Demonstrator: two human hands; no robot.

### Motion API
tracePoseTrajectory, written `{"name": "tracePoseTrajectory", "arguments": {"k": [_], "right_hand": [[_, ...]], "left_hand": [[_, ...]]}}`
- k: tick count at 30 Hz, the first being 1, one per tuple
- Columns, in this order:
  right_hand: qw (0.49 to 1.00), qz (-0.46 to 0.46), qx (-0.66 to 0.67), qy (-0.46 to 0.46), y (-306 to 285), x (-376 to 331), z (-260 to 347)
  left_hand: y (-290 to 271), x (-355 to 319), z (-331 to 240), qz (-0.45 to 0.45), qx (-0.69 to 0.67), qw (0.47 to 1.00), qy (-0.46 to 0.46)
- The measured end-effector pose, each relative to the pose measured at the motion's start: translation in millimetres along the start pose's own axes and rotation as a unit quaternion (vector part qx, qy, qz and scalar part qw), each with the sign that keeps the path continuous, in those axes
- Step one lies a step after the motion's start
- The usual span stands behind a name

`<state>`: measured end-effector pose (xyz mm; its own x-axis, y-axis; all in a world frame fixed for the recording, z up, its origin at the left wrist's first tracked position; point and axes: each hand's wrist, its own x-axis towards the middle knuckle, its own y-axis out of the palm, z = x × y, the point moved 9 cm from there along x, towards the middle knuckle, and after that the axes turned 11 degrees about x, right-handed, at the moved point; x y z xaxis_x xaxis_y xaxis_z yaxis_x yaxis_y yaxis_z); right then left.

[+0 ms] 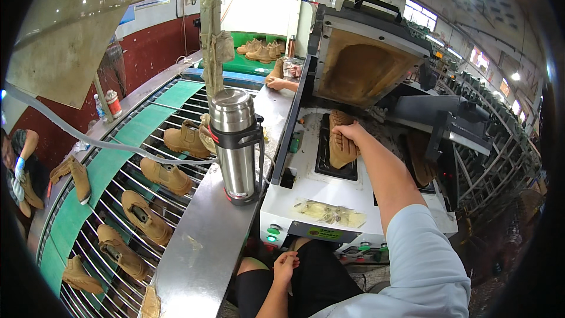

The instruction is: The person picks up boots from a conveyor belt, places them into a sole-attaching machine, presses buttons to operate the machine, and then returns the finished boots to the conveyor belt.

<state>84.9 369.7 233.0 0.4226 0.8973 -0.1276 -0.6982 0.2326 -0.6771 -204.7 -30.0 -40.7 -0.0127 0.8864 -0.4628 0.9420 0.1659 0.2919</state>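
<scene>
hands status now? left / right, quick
Left hand: loosely curled, empty, resting by the lap.
Right hand: fingers closed on the tan boot on the machine.

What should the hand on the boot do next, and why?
Probably let go and pull back. The right hand rests on top of the tan boot, which already lies sole-up in the machine's black tray, and the open padded lid hangs just above the arm. The left hand rests idle by the lap.
</scene>
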Motion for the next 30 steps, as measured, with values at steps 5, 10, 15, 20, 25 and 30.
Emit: {"name": "tracePoseTrajectory", "arguments": {"k": [5,10,15,20,25,30], "right_hand": [[0.993,0.028,-0.103,-0.053,4,-30,8],[0.964,0.019,-0.200,-0.172,-4,-138,40],[0.956,0.058,-0.181,-0.224,-26,-126,69],[0.945,0.074,-0.166,-0.273,-12,-134,53],[0.949,0.095,-0.212,-0.212,-11,-144,57],[0.938,0.038,-0.255,-0.230,-2,-156,37]], "left_hand": [[1,-2,-3,-0.009,-0.007,1.000,-0.012],[-2,0,-2,-0.018,-0.019,1.000,-0.010],[2,3,6,-0.014,0.001,1.000,-0.025],[-2,2,4,-0.024,-0.028,0.999,-0.013],[-4,-2,9,-0.028,-0.017,0.999,-0.028],[-4,-3,9,-0.030,-0.017,0.999,-0.025]]}}
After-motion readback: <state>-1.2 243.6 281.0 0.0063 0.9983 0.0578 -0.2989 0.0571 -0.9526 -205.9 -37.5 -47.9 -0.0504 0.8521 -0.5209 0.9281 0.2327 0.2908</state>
